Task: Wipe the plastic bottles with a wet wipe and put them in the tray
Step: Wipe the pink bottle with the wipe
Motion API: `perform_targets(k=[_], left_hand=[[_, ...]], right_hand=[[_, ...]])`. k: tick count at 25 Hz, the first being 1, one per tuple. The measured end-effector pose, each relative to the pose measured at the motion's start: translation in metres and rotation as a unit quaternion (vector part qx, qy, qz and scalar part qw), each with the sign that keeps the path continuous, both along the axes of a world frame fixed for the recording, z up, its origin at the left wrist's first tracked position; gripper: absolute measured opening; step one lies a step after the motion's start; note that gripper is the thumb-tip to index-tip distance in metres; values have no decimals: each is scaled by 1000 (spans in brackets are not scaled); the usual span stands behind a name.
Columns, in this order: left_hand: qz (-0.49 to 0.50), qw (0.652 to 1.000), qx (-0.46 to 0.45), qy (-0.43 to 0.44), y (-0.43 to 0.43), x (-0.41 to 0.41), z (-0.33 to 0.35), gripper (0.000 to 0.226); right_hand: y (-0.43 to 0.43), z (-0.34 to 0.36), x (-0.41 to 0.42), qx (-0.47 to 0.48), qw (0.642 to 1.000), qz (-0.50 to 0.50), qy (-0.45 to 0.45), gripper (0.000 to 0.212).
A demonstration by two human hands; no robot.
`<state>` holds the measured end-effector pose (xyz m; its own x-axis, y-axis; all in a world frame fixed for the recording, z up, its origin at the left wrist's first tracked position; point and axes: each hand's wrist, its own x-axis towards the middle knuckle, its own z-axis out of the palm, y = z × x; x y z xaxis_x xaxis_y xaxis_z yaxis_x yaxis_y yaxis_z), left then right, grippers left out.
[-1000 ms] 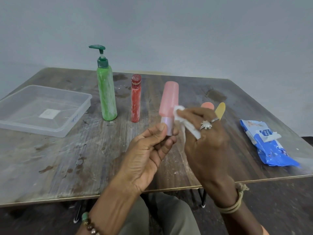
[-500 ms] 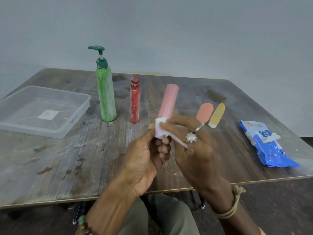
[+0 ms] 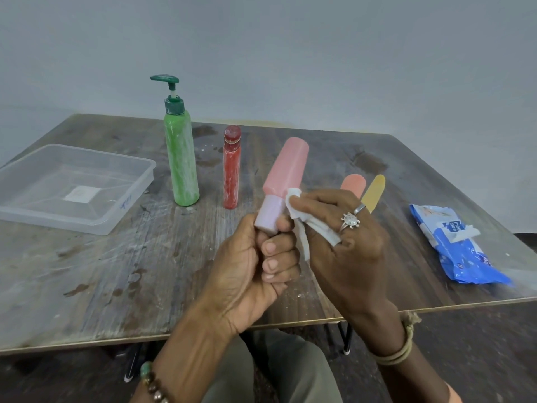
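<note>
At the lower centre of the frame the left hand (image 3: 250, 266) is gripping the pale cap end of the pink bottle (image 3: 286, 173), holding it tilted so its body is pointing up and away over the table (image 3: 87, 271). The right hand (image 3: 340, 237) is pinching a folded wet wipe (image 3: 305, 225) and pressing it against the bottle just where cap and body are meeting, so the wiping step looks to be under way on this first bottle. Next, the wipe is probably needing to travel up the body before the bottle is going left to the tray. Behind the right hand an orange bottle (image 3: 353, 183) and a yellow bottle (image 3: 374, 191) are lying side by side; at right a blue wipes pack (image 3: 462, 254) is resting. Farther back the red bottle (image 3: 231, 170) and green pump bottle (image 3: 180, 158) are standing upright, streaked and apparently unwiped. At the left the clear tray (image 3: 128, 205) is holding no bottles.
</note>
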<state>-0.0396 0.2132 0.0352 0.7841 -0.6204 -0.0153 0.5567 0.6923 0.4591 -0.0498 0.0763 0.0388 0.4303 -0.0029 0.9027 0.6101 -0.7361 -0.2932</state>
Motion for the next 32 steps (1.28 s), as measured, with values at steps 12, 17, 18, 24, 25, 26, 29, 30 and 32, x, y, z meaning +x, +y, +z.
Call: perform_targets(k=[12, 17, 18, 24, 25, 26, 29, 30, 32], left_hand=[[164, 969, 180, -47, -3, 0, 3, 37], [212, 955, 190, -83, -1, 2, -3, 16], [228, 949, 196, -93, -2, 1, -4, 17], [399, 830, 307, -242, -2, 0, -6, 25], [418, 813, 312, -259, -3, 0, -5, 27], [432, 805, 305, -270, -4, 0, -6, 29], [483, 756, 307, -319, -5, 1, -8, 31], [502, 725, 323, -344, -5, 2, -10, 32], [531, 665, 353, -388, -4, 2, -13, 28]], right_hand=[[1, 11, -2, -26, 999, 16, 19, 25], [6, 5, -7, -61, 998, -34, 8, 22], [6, 5, -7, -66, 997, -41, 12, 20], [4, 13, -7, -33, 998, -40, 35, 23], [3, 14, -6, -37, 998, -40, 32, 22], [5, 14, -9, -37, 998, -44, 34, 22], [8, 11, -16, -45, 997, -52, 26, 20], [10, 15, -13, -54, 997, -54, 28, 20], [10, 22, -6, -59, 992, -54, 102, 22]])
